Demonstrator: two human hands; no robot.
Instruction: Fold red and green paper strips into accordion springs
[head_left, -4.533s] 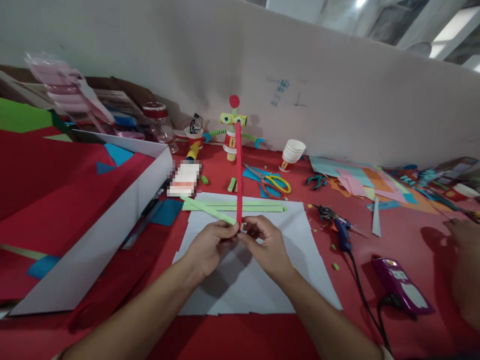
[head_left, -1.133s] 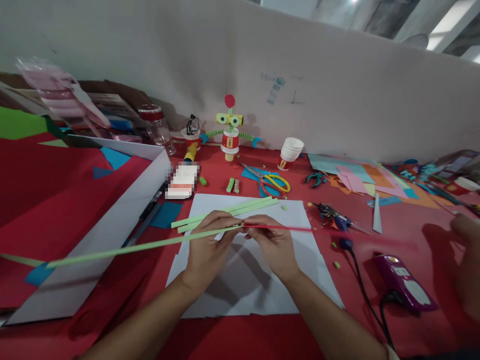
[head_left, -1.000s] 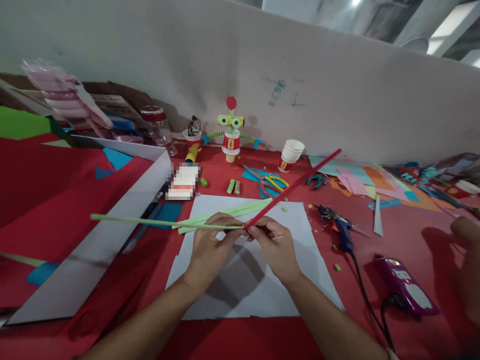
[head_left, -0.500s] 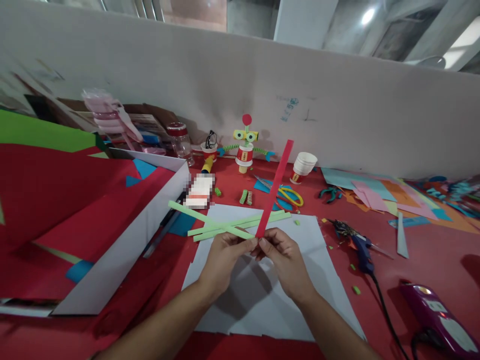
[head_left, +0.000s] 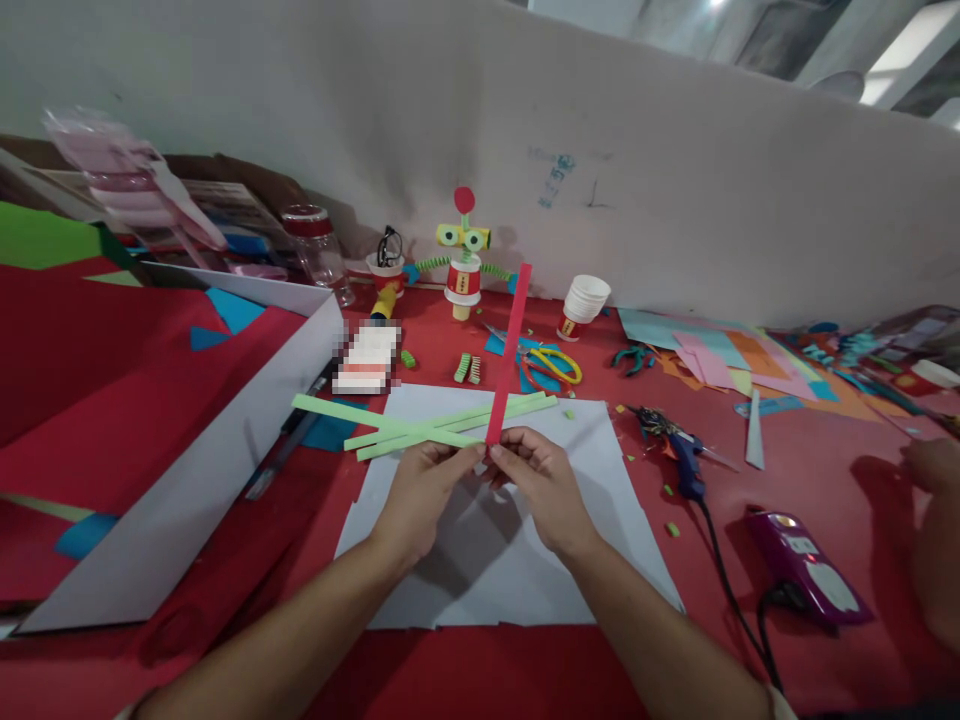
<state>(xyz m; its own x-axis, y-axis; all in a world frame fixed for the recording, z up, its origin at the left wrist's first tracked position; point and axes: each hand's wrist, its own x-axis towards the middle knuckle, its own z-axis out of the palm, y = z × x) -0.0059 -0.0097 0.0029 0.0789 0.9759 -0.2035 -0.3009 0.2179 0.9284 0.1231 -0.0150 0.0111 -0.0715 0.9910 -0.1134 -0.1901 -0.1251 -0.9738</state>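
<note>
Left hand (head_left: 420, 490) and right hand (head_left: 536, 475) pinching together joined ends of green strip (head_left: 375, 420) and red strip (head_left: 508, 350); folding barely begun, long tails unfolded; spare green strips (head_left: 517, 408) just beyond.

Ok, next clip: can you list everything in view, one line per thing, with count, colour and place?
red paper strip: one, red, upright between both hands
green paper strip: one, light green, slanting left from the left hand
loose green paper strips: two or so, light green, on the sheet's far edge
white paper sheet: one, white, under the hands
paper-cup figure: one, red, yellow, green, by the wall
scissors: one, yellow and red handles, right of the red strip
stacked paper cups: one stack, white, by the wall
glue gun: one, blue, right of the sheet
left hand: pinch grip on the strips' joint
right hand: pinch grip on the same joint
</note>
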